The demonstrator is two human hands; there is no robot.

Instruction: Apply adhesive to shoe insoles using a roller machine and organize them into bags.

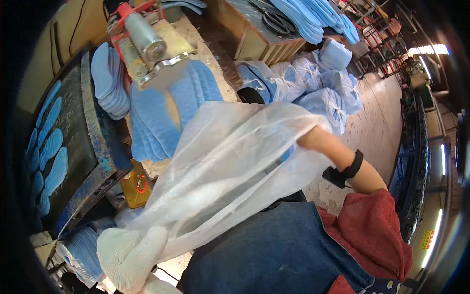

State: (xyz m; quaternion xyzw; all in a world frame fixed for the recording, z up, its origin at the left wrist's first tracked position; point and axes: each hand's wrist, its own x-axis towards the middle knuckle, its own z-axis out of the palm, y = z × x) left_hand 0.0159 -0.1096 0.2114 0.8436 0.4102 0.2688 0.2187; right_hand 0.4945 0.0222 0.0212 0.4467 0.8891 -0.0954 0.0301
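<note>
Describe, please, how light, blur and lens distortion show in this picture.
Head view: lamps at right blow out to white, and the floor has a pale sheen; head view: the corners go black and the dark rack bows along the rim; head view: metal below the cylinder looks smeared, perhaps by motion.

Bag [230,157] is thin see-through plastic, all crinkly with a soft sheen. Glove [125,252] looks like matt ribbed knit, apron [264,250] matt denim-ish cloth, sleeve [369,220] rough cloth. Cylinder [141,34] is smooth, shiny metal.
</note>
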